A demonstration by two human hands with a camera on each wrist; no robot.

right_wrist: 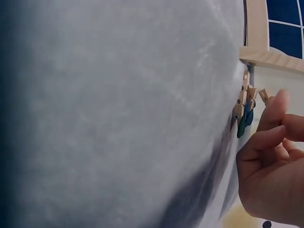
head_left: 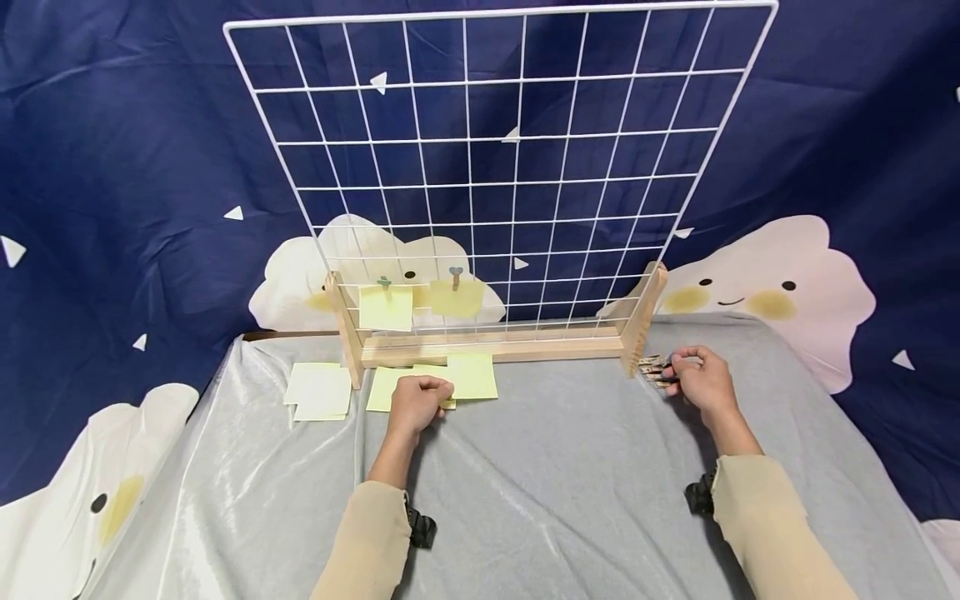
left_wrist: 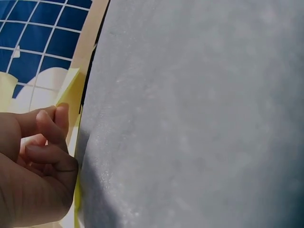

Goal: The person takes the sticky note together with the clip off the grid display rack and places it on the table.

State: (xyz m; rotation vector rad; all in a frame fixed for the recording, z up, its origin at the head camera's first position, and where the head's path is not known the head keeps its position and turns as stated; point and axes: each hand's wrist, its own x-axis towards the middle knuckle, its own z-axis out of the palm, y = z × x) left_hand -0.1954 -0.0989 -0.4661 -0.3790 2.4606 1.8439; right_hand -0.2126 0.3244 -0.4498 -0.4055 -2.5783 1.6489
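Note:
My left hand [head_left: 418, 402] pinches the lower left corner of a yellow sticky note [head_left: 474, 377], which is raised at an angle in the left wrist view. More yellow notes [head_left: 384, 385] lie under and beside that hand, in front of the wooden stand. Over on the right, my right hand [head_left: 703, 379] pinches a small wooden clothespin [right_wrist: 264, 96] between thumb and fingertips, most of it hidden by them. Several other clothespins [right_wrist: 243, 102], some with blue or green decorations, lie on the cloth right by these fingers.
A white wire grid [head_left: 491, 167] stands upright in a wooden base [head_left: 525, 348]. Two yellow notes [head_left: 386, 310] hang on its lower left, each under a decorated clip [head_left: 455, 277]. Pale notes [head_left: 321, 392] lie at the left on the grey cloth [head_left: 540, 483]. A blue curtain [head_left: 135, 108] hangs behind.

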